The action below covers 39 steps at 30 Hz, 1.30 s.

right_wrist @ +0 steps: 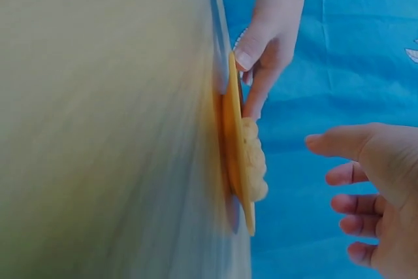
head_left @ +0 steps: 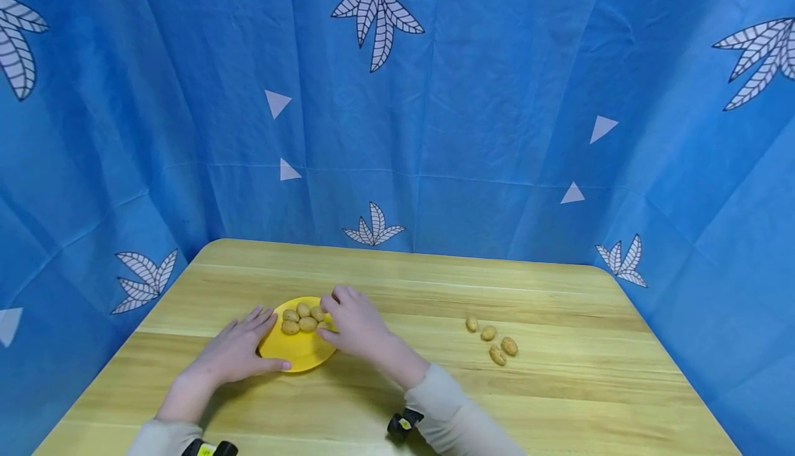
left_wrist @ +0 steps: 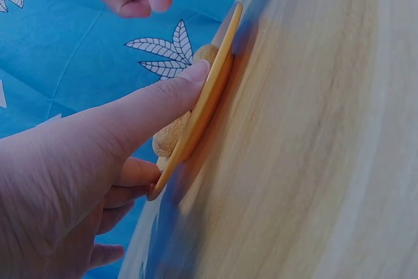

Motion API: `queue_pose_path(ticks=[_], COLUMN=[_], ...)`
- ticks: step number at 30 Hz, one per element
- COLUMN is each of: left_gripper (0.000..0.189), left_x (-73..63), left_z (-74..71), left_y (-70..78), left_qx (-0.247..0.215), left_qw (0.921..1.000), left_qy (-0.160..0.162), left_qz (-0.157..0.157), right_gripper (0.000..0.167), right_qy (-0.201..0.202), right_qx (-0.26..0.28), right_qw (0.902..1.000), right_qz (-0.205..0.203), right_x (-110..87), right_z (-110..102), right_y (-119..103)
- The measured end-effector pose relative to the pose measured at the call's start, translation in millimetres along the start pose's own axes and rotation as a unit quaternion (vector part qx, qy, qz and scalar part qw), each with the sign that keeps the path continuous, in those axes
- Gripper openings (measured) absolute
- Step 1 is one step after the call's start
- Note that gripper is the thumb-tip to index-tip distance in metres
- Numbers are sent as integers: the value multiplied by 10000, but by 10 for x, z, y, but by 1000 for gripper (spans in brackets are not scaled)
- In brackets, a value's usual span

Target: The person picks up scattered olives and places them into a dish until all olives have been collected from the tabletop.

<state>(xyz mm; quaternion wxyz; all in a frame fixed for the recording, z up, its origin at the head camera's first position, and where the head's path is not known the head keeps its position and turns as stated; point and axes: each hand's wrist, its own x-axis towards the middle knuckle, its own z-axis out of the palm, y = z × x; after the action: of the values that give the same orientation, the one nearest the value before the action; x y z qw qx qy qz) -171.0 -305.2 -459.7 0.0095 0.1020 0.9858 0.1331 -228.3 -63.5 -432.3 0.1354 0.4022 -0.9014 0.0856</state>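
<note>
A round yellow plate (head_left: 299, 359) rests on the table, bearing several tan, oval, nut-like pieces (head_left: 307, 323) toward its far side. My left hand (head_left: 232, 349) holds the plate at its left edge. Its thumb (left_wrist: 176, 93) lies over the near rim in the left wrist view, and its other fingers spread along the far-left edge. Above the plate's right side hovers my right hand (head_left: 355, 321), which hides part of the rim. In the right wrist view its fingers (right_wrist: 349, 173) are parted and loosely bent, with nothing between them.
More of the tan nut-like pieces (head_left: 488, 333) lie loose on the wooden table (head_left: 577, 373), right of the plate. A blue patterned curtain (head_left: 497, 97) hangs behind the table and along both sides. Each wrist wears a small black camera (head_left: 404, 424).
</note>
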Motion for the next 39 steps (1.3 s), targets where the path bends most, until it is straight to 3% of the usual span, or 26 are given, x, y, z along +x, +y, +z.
queue_pose_path(ticks=[10,18,26,39], left_gripper=[110,111,110,109], left_x=[16,28,27,-3], left_z=[17,41,24,9], left_y=[-18,-38,-36,-4], left_qx=[-12,-73,-89,-146], left_qw=[10000,9999,9999,9998], left_qy=[-40,-80,-74,-80], left_qz=[13,-43,-49,-54], right_gripper=[31,31,29,31], right_qy=[280,181,695,780], right_qx=[128,148,108,-129], right_qw=[9993,9997,9975,9965], right_qz=[-198,8,-19,259], right_x=[-229,-418,-641,-1033], right_z=[-87,-197,-292,-375], right_y=[230,420,599,852])
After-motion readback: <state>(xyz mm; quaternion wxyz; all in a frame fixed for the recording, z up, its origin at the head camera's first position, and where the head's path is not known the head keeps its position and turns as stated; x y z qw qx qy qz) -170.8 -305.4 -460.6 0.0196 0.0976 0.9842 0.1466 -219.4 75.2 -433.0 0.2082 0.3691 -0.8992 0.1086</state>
